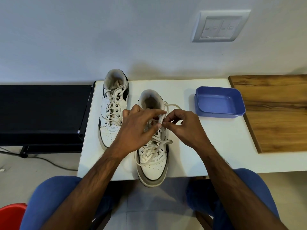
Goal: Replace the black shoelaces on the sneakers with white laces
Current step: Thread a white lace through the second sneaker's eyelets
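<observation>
Two white sneakers with black trim stand on a small white table. The left sneaker is laced to the top with a white lace. The right sneaker sits nearer me, its toe past the table's front edge, with a white lace threaded through the lower eyelets and loose ends trailing over the toe and behind the collar. My left hand holds the upper part of this shoe, index finger stretched across the tongue. My right hand pinches the lace at an upper eyelet on the shoe's right side. No black lace is in view.
An empty blue plastic tray stands at the table's right. A wooden board lies further right. A black rack adjoins the table's left side. A red object shows at the bottom left. My knees sit below the table's front edge.
</observation>
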The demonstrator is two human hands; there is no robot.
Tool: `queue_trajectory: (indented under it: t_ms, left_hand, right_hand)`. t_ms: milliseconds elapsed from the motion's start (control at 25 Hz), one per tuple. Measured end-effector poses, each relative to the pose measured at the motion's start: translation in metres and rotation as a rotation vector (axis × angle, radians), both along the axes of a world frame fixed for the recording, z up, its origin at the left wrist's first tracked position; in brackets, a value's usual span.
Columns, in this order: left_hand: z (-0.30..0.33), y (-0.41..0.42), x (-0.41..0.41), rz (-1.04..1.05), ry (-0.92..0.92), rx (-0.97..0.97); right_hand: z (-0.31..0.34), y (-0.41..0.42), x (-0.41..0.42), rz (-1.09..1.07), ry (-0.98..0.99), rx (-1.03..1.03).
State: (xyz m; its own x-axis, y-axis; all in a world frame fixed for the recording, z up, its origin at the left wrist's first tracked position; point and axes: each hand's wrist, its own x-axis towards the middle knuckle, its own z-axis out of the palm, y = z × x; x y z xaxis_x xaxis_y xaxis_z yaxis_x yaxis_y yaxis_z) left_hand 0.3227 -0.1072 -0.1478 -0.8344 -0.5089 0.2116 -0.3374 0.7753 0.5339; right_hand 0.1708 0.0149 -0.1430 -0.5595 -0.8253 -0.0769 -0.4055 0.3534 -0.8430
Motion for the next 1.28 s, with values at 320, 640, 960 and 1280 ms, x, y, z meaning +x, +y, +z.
queue_trajectory:
  t_ms: [320,640,960,1280]
  left_hand:
    - [0.001,0.001,-0.004,0.076,-0.005,0.166]
    - [-0.002,-0.002,-0.005,0.079,0.0,0.18]
    - [0.001,0.003,-0.005,0.072,-0.016,0.067]
    - [-0.001,0.0,-0.002,0.051,-0.027,0.06]
  right_hand:
    - [0.014,0.016,-0.042,-0.197,-0.235,-0.222]
    - [0.023,0.004,-0.019,-0.24,-0.953,-0.476]
    - [0.018,-0.005,0.005,0.077,0.084,0.094]
    - [0.009,0.003,-0.025,-0.041,0.471,0.069]
